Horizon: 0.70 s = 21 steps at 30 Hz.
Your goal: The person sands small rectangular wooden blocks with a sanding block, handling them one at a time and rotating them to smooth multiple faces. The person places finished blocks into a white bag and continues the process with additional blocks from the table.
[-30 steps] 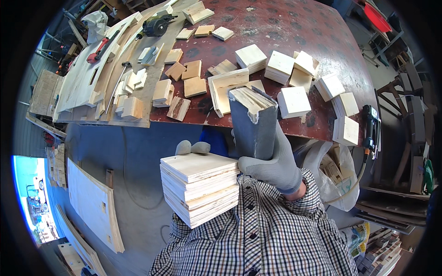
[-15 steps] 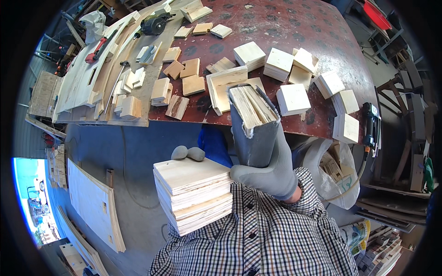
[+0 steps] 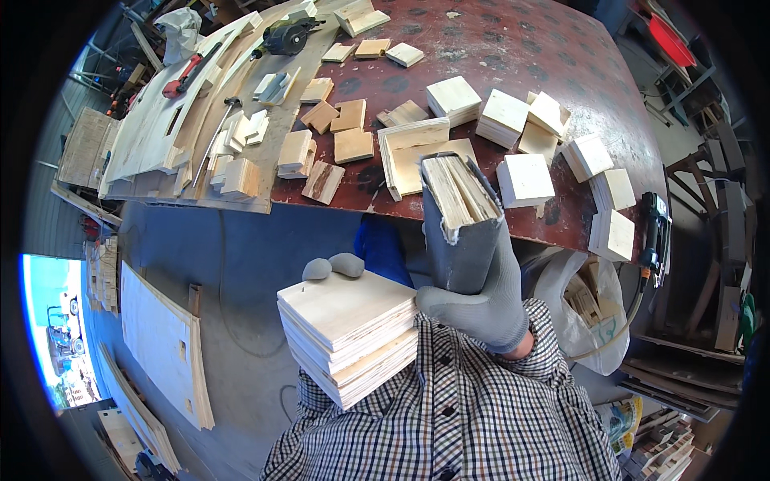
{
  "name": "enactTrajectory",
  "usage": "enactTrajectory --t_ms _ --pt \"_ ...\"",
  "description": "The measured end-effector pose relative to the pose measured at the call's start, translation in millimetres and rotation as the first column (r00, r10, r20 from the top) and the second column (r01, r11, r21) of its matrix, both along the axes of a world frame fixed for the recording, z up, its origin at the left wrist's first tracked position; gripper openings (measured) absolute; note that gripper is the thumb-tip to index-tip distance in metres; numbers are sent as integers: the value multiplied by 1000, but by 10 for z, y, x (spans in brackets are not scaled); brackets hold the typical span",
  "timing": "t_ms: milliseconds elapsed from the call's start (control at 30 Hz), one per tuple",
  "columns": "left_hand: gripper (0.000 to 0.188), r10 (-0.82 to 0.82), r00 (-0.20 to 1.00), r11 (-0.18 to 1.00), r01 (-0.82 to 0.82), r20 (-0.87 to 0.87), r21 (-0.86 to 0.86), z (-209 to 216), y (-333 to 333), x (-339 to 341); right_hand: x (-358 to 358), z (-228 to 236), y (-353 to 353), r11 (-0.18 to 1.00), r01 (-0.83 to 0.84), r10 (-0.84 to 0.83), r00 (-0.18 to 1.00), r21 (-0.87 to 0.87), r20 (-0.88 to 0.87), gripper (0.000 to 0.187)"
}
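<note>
In a grey glove, my left hand (image 3: 334, 265) holds a stack of square plywood pieces (image 3: 345, 309) in front of my chest. Two fingertips show over the stack's far edge; the rest of that hand is hidden behind and under the wood. My right hand (image 3: 481, 309), gloved too, is wrapped round a sanding block (image 3: 461, 252), a layered wooden block covered in dark grey abrasive sheet. Its worn wooden end faces up. The right thumb lies across the block's near side, close to the stack's right corner.
Ahead stands a dark red table (image 3: 497, 48) with several plywood blocks (image 3: 525, 180) and an L-shaped wooden piece (image 3: 401, 160). A hammer (image 3: 233, 103) and a circular saw (image 3: 289, 36) lie on the left boards. A white bag of offcuts (image 3: 553, 297) is at right, below a black hose-fed tool (image 3: 654, 232).
The whole view has shifted slightly to the right. Both hands keep the same grips, and the stack and sanding block stay side by side.
</note>
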State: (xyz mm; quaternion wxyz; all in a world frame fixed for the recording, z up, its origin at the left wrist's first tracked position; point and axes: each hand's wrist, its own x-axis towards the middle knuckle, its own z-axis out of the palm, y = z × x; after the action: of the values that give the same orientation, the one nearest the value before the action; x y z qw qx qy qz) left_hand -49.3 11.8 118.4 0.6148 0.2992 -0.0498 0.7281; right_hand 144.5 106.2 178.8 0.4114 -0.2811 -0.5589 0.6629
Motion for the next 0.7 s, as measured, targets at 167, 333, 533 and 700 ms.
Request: enactTrajectory --t_ms 167,333,533,700 --pt "62 245 942 963 -209 -230 169 -116 71 -148 15 -5 -30 996 3 -4 1000 87 3 145" --pt "70 355 779 934 -326 -517 149 -265 -5 -297 29 -112 -8 908 41 -22 998 417 -51 154" --pt "68 365 653 915 -382 -663 127 -221 -120 -345 0 -170 7 899 5 18 999 438 -49 155" --pt "69 496 518 861 -399 -697 316 -268 -34 -418 14 -145 -3 902 28 -14 999 432 -35 154"
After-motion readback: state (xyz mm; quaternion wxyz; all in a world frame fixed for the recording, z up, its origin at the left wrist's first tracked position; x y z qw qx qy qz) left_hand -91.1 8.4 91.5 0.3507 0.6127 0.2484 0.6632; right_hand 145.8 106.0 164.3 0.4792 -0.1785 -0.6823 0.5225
